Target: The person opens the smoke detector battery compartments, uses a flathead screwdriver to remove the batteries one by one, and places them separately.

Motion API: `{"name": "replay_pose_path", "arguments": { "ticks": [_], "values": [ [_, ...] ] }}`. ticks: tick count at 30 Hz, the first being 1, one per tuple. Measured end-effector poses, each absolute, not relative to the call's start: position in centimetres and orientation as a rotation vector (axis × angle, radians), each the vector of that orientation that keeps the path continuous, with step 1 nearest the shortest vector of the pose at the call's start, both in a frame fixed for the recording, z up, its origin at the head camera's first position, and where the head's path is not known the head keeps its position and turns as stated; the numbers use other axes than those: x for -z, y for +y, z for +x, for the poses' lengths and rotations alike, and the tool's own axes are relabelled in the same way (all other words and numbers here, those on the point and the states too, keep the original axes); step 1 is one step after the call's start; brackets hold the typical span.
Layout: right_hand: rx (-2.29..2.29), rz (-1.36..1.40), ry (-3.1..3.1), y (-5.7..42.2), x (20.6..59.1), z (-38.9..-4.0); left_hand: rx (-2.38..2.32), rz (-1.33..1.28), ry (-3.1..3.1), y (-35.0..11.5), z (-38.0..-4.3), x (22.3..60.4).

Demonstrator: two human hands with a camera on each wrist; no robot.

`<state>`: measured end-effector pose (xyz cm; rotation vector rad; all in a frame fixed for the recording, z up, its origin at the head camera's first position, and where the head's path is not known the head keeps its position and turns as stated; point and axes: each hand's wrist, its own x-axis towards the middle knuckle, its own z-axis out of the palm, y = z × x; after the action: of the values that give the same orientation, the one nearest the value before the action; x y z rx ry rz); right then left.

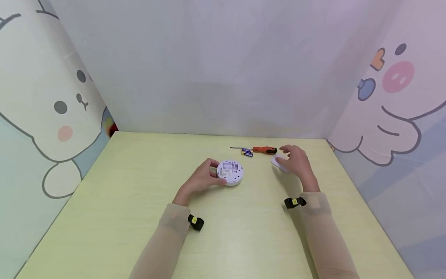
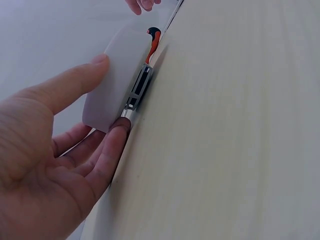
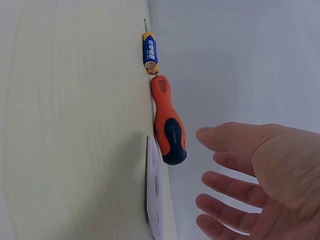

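My left hand [image 1: 203,177] grips a round white device [image 1: 232,179] by its left edge, thumb at the near side and fingers round the far side. Its underside faces up, showing a battery compartment with no cover on it and a printed label. In the left wrist view the thumb presses the smooth white shell [image 2: 119,70] while the fingertips hold the opposite face. Over a flat white plate [image 1: 279,165] at the right hovers my right hand [image 1: 297,161]. Its fingers are spread and loosely bent, apart from the plate [image 3: 154,195] in the right wrist view.
Behind the plate lies a screwdriver [image 1: 265,150] with an orange and black handle, its shaft pointing left. Blue and yellow batteries [image 1: 247,154] sit beside the shaft. The pale wooden table [image 1: 139,166] ends at a light backdrop [image 1: 209,77], with printed cartoon curtains at both sides.
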<state>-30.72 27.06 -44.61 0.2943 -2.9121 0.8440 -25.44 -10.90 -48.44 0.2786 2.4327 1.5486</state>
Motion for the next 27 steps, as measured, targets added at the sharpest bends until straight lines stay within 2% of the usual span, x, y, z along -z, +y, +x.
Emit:
{"name": "replay_pose_path", "arguments": {
  "ticks": [27],
  "values": [
    [-0.769, 0.104, -3.114, 27.1, 46.9, -31.5, -1.540, 0.270, 2.432, -10.8, -25.6, 48.5]
  ]
}}
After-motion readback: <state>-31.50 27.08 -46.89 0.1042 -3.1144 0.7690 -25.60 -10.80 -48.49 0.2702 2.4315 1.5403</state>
